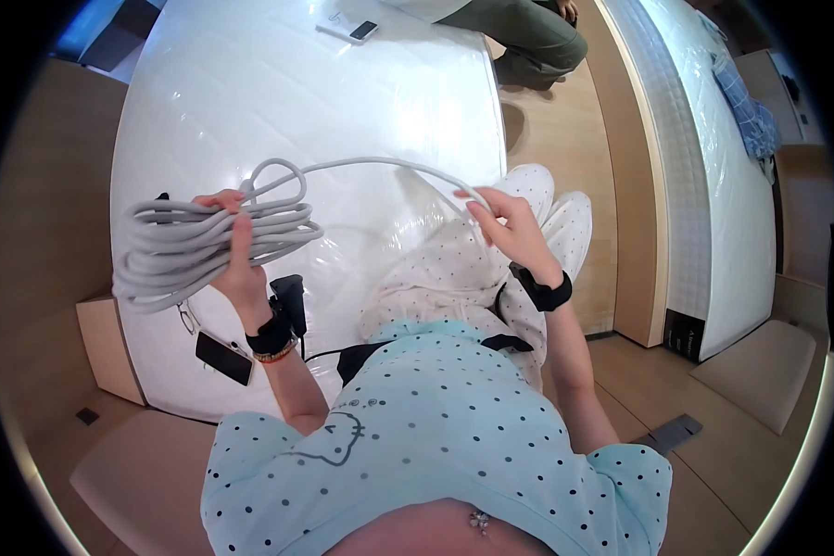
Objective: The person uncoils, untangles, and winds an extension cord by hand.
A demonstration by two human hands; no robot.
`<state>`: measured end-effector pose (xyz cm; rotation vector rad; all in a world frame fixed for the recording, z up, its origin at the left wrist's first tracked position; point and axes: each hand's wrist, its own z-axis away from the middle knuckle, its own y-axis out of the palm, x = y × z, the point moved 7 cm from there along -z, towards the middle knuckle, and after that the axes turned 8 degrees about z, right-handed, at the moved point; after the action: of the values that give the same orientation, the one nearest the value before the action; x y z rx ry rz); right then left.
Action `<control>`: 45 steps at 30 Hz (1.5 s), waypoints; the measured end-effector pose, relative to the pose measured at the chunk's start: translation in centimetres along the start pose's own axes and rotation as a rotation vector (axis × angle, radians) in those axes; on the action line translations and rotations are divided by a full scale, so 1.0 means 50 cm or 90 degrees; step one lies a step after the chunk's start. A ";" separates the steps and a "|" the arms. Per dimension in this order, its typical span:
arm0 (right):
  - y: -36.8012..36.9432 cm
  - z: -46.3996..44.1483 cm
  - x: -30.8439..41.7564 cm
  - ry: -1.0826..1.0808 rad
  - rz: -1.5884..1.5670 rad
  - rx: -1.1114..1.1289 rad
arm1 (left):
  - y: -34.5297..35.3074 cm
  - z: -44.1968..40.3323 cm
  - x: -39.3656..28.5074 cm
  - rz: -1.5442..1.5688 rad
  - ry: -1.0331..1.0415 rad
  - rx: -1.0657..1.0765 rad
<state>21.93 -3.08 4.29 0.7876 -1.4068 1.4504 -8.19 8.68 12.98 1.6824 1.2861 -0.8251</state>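
Note:
A thick bundle of grey cable [171,255] is looped in several long coils at the left. My left hand [239,250] is closed around the coils near their right part, with the thumb over them. From a small loop at the top of the bundle, one strand [371,160] arches across to the right. My right hand [510,222] holds this strand between thumb and fingers, above my right thigh. Both wrists wear black bands.
I sit on a plastic-covered white mattress [315,102]. A dark phone [223,359] and a white device [347,30] lie on it. Another person's leg [528,42] is at the top. A second wrapped mattress [704,167] stands at the right.

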 end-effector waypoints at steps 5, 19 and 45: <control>-0.017 0.012 0.119 -0.106 0.158 -0.032 | 0.053 0.015 0.024 -0.076 -0.001 0.123; 0.029 0.005 0.206 -0.278 0.156 0.053 | 0.208 0.129 0.126 -0.076 -0.326 0.390; 0.084 -0.053 -0.115 -0.019 -0.183 0.095 | 0.168 0.141 0.236 0.095 -0.561 0.249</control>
<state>20.53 -1.17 -2.92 1.0639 -1.1613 1.3327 2.89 6.17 1.58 1.3858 0.4017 -1.5596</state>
